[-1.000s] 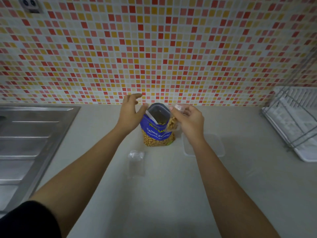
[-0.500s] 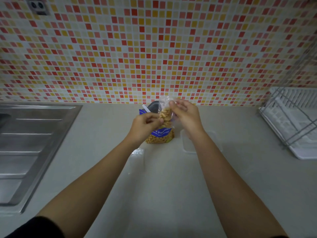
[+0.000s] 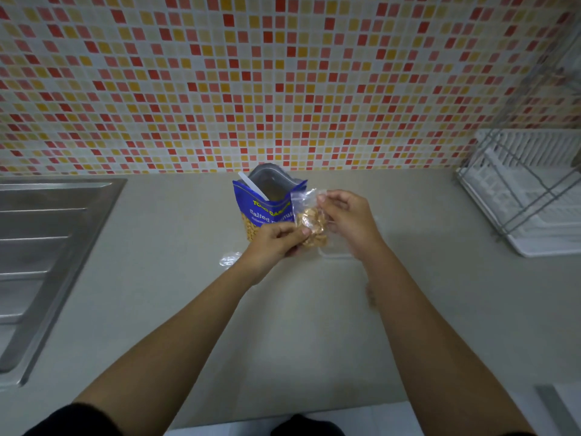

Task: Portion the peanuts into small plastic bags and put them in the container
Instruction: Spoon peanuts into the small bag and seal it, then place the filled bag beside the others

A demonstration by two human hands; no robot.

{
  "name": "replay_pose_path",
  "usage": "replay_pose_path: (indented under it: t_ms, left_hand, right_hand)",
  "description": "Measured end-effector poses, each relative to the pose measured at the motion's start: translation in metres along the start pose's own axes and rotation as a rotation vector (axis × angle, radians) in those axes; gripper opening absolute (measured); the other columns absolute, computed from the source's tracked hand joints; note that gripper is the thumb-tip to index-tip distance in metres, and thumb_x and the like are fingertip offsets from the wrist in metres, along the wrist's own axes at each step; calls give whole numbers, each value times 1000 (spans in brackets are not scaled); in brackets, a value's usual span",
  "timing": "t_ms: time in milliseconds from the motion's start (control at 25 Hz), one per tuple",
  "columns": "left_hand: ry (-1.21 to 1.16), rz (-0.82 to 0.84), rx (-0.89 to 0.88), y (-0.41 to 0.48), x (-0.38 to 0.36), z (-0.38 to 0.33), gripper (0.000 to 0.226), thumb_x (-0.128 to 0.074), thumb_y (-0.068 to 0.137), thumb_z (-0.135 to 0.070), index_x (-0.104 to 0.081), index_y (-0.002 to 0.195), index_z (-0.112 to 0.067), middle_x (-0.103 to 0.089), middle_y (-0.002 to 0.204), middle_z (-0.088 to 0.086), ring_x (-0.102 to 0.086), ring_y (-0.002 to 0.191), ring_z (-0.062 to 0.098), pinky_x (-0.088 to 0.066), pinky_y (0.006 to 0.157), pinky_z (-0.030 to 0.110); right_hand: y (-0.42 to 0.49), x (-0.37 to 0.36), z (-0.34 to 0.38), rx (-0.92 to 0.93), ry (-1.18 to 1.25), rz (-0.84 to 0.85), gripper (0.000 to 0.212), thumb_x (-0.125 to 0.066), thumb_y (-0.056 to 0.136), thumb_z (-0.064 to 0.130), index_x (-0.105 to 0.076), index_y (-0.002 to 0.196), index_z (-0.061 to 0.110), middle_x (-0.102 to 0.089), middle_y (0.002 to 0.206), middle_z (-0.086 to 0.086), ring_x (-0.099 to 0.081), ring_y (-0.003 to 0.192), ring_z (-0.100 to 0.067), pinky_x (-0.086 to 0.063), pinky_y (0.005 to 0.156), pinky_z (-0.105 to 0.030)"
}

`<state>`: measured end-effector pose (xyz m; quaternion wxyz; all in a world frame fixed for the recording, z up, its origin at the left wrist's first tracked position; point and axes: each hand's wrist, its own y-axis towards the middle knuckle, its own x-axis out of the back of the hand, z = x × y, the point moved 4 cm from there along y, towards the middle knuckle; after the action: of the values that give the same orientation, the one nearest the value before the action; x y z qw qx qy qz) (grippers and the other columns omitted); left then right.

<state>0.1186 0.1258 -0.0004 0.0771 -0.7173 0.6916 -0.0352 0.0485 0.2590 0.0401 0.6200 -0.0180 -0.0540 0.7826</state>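
Screening the container (image 3: pixel 335 256) — right hand (image 3: pixel 347 219) pinching the peanut-filled bag (image 3: pixel 310 227).

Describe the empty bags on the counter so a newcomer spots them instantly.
From the steel sink on the left, go right along the counter to the blue peanut pouch. In front of it, slightly left, lies a crumpled clear heap of empty bags; unlike the small bag being held, it holds no peanuts.
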Motion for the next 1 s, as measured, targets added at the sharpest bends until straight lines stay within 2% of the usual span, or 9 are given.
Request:
replay_pose_path:
  t_ms: [80,200,280,360,440,520,640,760,1000]
  left_hand:
    - [5,-14,51,-7,-15,29,20,-55,92,-23,-69,90,-9,-64,79,10,-62,71,12,-52,74,23]
    - [558,-142,-84,-14,-19,76,33,-50,93,-32,-67,110,-10,-70,107,14,-65,100,25,-42,95,21]
    - [881,-75,-180,-19,-25,106,54,-34,95,-44,-55,127,-6,-56,133,15,-51,125,28,-25,108,19]
    - [1106,18,-181,-22,-31,135,76,-12,92,-59,-40,139,-6,-38,148,13,-33,139,29,-15,112,29]
    - [1254,24,-178,-22,-30,153,76,-9,91,-59,-33,143,-9,-30,152,9,-26,142,27,-13,112,35]
    - [1275,-13,-199,-22,-28,153,64,-23,93,-49,-39,140,-9,-38,148,9,-33,138,27,-19,110,39]
    - [1286,-47,-217,-21,-27,153,58,-32,91,-43,-45,137,-10,-44,144,8,-40,135,26,-22,108,40]
    - [1286,-54,-224,-21,-27,153,56,-35,91,-42,-47,135,-10,-47,142,8,-43,133,25,-24,108,40]
    - [1293,-54,-238,-21,-28,149,55,-38,89,-41,-52,132,-9,-53,138,9,-48,129,26,-35,105,42]
  right_hand:
    - [-9,17,-28,-60,-62,-4,9,-61,89,15,-62,80,19,-65,74,1,-60,53,3,-47,48,-13]
    - [-27,43,-79,-159,-142,-39,12,-63,87,14,-62,77,20,-65,74,-1,-61,58,-5,-47,47,-17]
    - [-36,57,-107,-198,-188,-77,14,-65,86,12,-62,75,21,-65,73,-5,-60,62,-14,-48,51,-21]
    - [-38,67,-130,-222,-258,-133,18,-66,85,13,-61,70,23,-65,70,-5,-58,61,-18,-49,61,-31]
    - [-35,74,-146,-235,-349,-186,14,-66,84,16,-63,71,22,-67,72,-6,-59,67,-20,-51,74,-40]
    - [-30,76,-151,-224,-422,-242,7,-66,83,18,-68,86,11,-70,83,-13,-62,75,-21,-52,82,-39]
    - [-27,77,-147,-125,-588,-272,17,-65,85,17,-69,93,2,-71,84,-12,-66,76,-24,-48,74,-26]
    - [-27,78,-146,-14,-789,-285,17,-64,84,20,-70,89,4,-73,84,-14,-68,76,-30,-52,70,-33]
    - [-20,82,-153,20,-1048,-316,21,-58,86,20,-66,94,3,-69,89,-20,-62,85,-38,-50,70,-38]
